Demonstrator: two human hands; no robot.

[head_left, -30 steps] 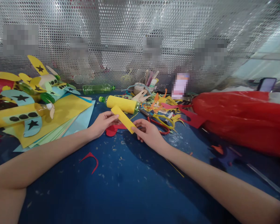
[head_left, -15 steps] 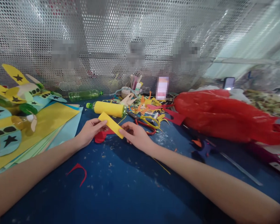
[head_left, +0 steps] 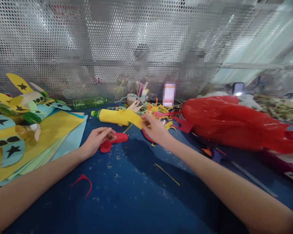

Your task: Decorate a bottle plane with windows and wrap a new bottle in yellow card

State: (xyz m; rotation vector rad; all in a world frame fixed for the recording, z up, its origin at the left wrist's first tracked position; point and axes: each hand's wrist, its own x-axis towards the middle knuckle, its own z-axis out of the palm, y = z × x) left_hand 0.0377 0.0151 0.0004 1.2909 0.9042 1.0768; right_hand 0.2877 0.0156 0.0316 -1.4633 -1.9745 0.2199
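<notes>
My right hand (head_left: 155, 128) pinches one end of a folded yellow paper strip (head_left: 134, 118). The strip's far end overlaps a green-capped plastic bottle wrapped in yellow paper (head_left: 109, 116), which lies on its side; whether they touch I cannot tell. My left hand (head_left: 99, 138) holds nothing, its fingers loosely bent and apart from the strip. Beside its fingertips lie red paper cutouts (head_left: 120, 137), partly hidden by the hand. Behind my right hand, the red handle of a pair of scissors (head_left: 147, 136) shows, mostly covered.
Coloured paper sheets (head_left: 63, 122) and decorated bottle planes (head_left: 13, 130) fill the left. Paper scraps (head_left: 158, 110), a pot of sticks (head_left: 132, 98) and a lit phone (head_left: 169, 94) stand at the back. A red plastic bag (head_left: 234, 120) lies right. A curved red scrap (head_left: 88, 182) lies in front.
My left hand has let go of the yellow strip. My right hand has moved it rightward and away from me, over the bottle's end and the scissors.
</notes>
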